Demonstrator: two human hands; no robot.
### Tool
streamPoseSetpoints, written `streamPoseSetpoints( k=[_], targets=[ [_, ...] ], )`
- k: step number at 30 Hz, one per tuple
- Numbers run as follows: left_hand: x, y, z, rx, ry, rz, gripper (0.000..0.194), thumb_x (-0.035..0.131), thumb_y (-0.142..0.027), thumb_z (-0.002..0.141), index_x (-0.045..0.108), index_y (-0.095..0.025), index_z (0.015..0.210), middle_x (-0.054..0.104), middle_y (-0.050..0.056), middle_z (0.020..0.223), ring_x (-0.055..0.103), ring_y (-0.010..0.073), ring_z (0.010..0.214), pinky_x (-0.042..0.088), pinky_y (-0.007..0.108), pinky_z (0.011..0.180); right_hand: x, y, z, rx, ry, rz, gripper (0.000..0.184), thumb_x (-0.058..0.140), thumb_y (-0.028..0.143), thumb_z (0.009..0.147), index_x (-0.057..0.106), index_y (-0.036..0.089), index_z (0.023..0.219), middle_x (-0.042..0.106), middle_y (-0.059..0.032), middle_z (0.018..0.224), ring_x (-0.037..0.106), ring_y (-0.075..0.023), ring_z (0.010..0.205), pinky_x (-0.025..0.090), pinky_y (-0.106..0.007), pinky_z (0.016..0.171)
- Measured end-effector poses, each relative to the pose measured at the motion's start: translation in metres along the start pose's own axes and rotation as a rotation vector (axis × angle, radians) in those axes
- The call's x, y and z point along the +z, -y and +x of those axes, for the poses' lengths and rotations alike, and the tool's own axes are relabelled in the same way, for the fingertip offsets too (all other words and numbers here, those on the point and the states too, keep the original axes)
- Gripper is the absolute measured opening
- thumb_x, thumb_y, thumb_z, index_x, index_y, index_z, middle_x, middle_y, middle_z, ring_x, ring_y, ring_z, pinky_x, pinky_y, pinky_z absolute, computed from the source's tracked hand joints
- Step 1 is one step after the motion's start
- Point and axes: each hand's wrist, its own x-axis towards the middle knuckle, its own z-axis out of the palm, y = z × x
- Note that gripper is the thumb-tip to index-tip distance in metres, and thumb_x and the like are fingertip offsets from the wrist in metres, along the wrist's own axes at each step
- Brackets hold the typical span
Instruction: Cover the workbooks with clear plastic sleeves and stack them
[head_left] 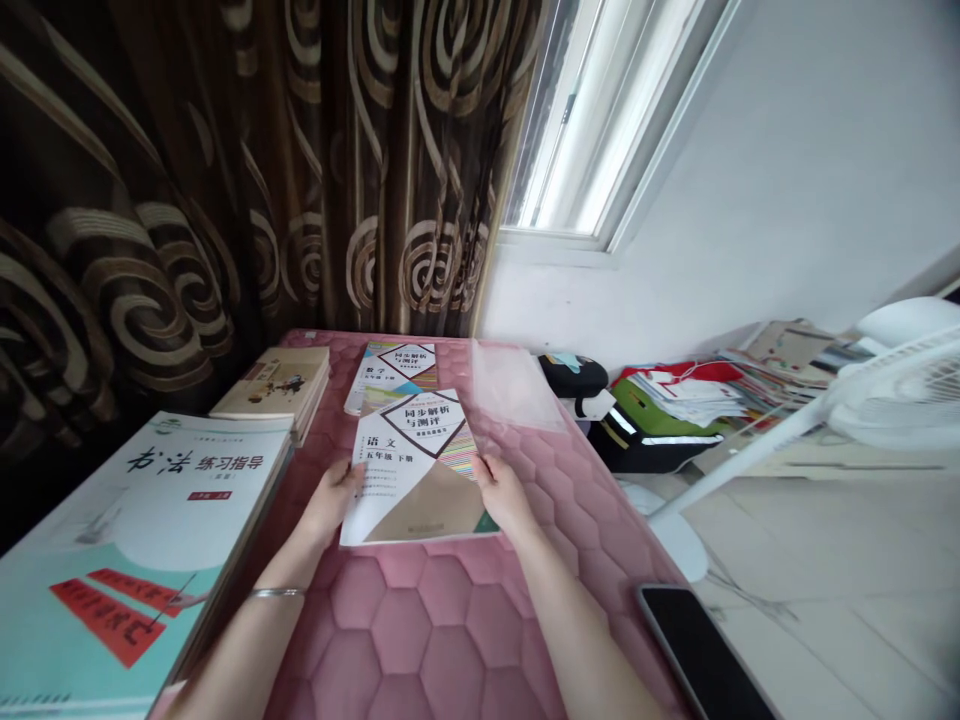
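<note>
Between my two hands is a workbook (420,470) with a white, brown and striped cover, held over the pink quilted surface (427,620). My left hand (335,497) grips its left edge, fingers closed on it. At the right edge my right hand (504,492) pinches it, thumb on the cover. Just beyond lies another workbook (397,368) with a similar cover, its near part overlapped in view by the held one. Left of my hands sits a stack of large calligraphy books (172,500). Behind that is a pile of smaller tan books (271,385).
A clear plastic sheet (517,385) lies at the far right of the quilted surface, and a phone (701,650) rests near its right edge. Past that edge stand a white fan (750,455) and a green bag (656,410) with papers. A patterned curtain (390,170) hangs behind.
</note>
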Motion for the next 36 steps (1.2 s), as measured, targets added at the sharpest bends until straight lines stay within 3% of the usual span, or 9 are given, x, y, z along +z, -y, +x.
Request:
streamPoseSetpoints(
  k=[5, 7, 13, 18, 29, 36],
  targets=[
    [0.006, -0.012, -0.01, 0.382, -0.107, 0.207, 0.037, 0.06, -0.053, 0.08, 0.058, -0.018, 0.091, 0.064, 0.002, 0.085, 0.059, 0.0173, 0.083, 0.047, 0.029, 0.077, -0.007, 0.011, -0.004, -0.057, -0.17, 0.095, 0.034, 0.035, 0.045, 0.09, 0.057, 0.02, 0.1, 0.07, -0.0108, 0.095, 0.065, -0.0228, 0.087, 0.049, -0.03, 0.074],
    [0.006, -0.013, -0.013, 0.467, -0.128, 0.235, 0.033, 0.054, -0.052, 0.085, 0.057, -0.019, 0.091, 0.063, 0.001, 0.086, 0.058, 0.0164, 0.085, 0.046, 0.028, 0.079, -0.009, 0.012, -0.006, -0.061, -0.193, 0.081, 0.032, 0.034, 0.045, 0.09, 0.054, 0.021, 0.098, 0.069, -0.0103, 0.095, 0.064, -0.0226, 0.086, 0.049, -0.03, 0.073],
    [0.007, 0.001, -0.015, 0.421, -0.09, 0.158, 0.047, 0.049, -0.059, 0.085, 0.06, -0.017, 0.104, 0.066, 0.007, 0.106, 0.058, 0.0212, 0.102, 0.044, 0.033, 0.092, 0.002, -0.005, -0.005, -0.099, -0.144, 0.117, 0.033, 0.03, 0.044, 0.091, 0.053, 0.021, 0.097, 0.068, -0.0125, 0.095, 0.063, -0.0236, 0.09, 0.05, -0.032, 0.075],
    [0.007, 0.007, -0.012, 0.397, -0.092, 0.174, 0.055, 0.047, -0.066, 0.082, 0.064, -0.016, 0.101, 0.069, 0.009, 0.103, 0.061, 0.0235, 0.097, 0.047, 0.036, 0.09, 0.011, -0.013, -0.003, -0.085, -0.156, 0.205, 0.037, 0.033, 0.05, 0.09, 0.057, 0.021, 0.093, 0.07, -0.0109, 0.093, 0.065, -0.0218, 0.086, 0.05, -0.029, 0.073],
    [0.008, 0.005, -0.02, 0.441, -0.18, 0.162, 0.058, 0.05, -0.067, 0.08, 0.063, -0.018, 0.108, 0.067, 0.01, 0.113, 0.058, 0.0249, 0.111, 0.044, 0.037, 0.097, 0.009, -0.012, -0.005, -0.128, -0.157, 0.322, 0.043, 0.036, 0.054, 0.089, 0.061, 0.019, 0.09, 0.072, -0.0128, 0.093, 0.066, -0.0226, 0.088, 0.052, -0.029, 0.075],
    [0.021, -0.012, -0.03, 0.488, -0.246, 0.104, 0.05, 0.049, -0.061, 0.084, 0.063, -0.017, 0.1, 0.068, 0.009, 0.101, 0.06, 0.022, 0.097, 0.047, 0.032, 0.086, 0.002, -0.004, -0.008, -0.128, -0.214, 0.307, 0.039, 0.038, 0.051, 0.088, 0.061, 0.02, 0.094, 0.071, -0.0116, 0.091, 0.065, -0.0223, 0.083, 0.051, -0.03, 0.07]
  ],
)
